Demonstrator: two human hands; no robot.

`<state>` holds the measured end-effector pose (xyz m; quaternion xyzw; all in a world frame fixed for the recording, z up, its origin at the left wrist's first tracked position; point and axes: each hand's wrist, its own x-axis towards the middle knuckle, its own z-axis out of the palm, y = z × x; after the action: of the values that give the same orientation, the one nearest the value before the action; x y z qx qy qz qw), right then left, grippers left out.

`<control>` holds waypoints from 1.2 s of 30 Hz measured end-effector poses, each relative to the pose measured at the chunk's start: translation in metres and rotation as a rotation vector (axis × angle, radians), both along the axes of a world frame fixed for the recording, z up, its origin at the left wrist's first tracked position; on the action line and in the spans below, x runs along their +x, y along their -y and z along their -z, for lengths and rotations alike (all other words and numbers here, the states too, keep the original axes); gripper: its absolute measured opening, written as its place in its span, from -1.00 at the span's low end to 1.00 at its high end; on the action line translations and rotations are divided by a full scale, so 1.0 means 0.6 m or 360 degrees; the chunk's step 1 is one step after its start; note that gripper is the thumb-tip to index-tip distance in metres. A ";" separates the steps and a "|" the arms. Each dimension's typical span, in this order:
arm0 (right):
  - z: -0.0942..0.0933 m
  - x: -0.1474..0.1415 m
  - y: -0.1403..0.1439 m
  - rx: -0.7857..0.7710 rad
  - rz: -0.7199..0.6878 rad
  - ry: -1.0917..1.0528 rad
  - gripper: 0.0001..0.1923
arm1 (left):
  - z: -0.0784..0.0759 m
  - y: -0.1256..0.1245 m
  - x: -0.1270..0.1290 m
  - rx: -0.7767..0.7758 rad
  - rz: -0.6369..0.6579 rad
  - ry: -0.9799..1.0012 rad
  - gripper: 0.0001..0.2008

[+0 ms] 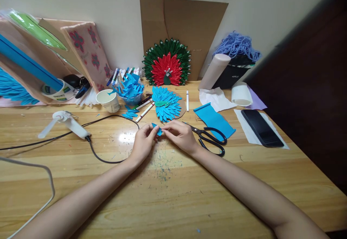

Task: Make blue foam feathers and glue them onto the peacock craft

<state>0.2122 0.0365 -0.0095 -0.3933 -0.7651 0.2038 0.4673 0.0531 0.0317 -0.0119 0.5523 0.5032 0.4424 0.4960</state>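
Left hand & right hand both pinch a small blue paper piece w/ closed fingertips, over wooden surface, near black scissors.

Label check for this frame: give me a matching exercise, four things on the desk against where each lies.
Things:
1. scissors
2. phone
3. paper cup
4. blue paper piece

Places:
A. on white paper at the right
B. between the left hand and right hand
C. just right of the right hand
D. left of the bowl of blue scraps

Pairs: 1-C, 2-A, 3-D, 4-B
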 end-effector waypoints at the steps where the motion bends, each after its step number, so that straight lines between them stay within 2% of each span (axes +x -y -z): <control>1: 0.000 0.001 0.001 0.0050 0.0006 0.0046 -0.89 | 0.001 0.000 0.000 0.0003 0.0000 -0.0007 -0.73; 7: 0.004 0.003 0.002 0.0271 -0.0029 0.0333 -0.87 | 0.000 -0.001 -0.001 -0.0014 0.0030 -0.0006 -0.70; 14: 0.002 0.002 0.006 0.0370 -0.0040 0.0586 -0.83 | -0.005 0.005 0.001 -0.0021 -0.0021 -0.0067 -0.71; 17: 0.000 0.000 0.007 0.0267 -0.0021 0.0464 -0.85 | -0.006 0.005 0.001 -0.0014 -0.0048 -0.0088 -0.72; 23: 0.001 -0.005 0.001 -0.0268 -0.0010 -0.0008 -0.86 | -0.004 0.003 0.001 0.0016 -0.0051 -0.0053 -0.73; 27: 0.006 -0.005 -0.004 -0.0512 -0.0052 -0.0232 -0.85 | -0.001 0.003 0.001 0.0044 -0.0049 -0.0084 -0.74; 32: 0.011 -0.004 -0.006 -0.0631 -0.0098 -0.0317 -0.84 | -0.003 0.005 0.002 0.0046 -0.0040 -0.0084 -0.76; 36: 0.005 -0.004 -0.003 -0.0517 -0.0049 -0.0296 -0.85 | -0.005 0.004 0.002 0.0036 -0.0027 -0.0082 -0.76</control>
<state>0.2097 0.0382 -0.0126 -0.4313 -0.6817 0.3672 0.4631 0.0541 0.0290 -0.0091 0.5647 0.5155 0.4378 0.4729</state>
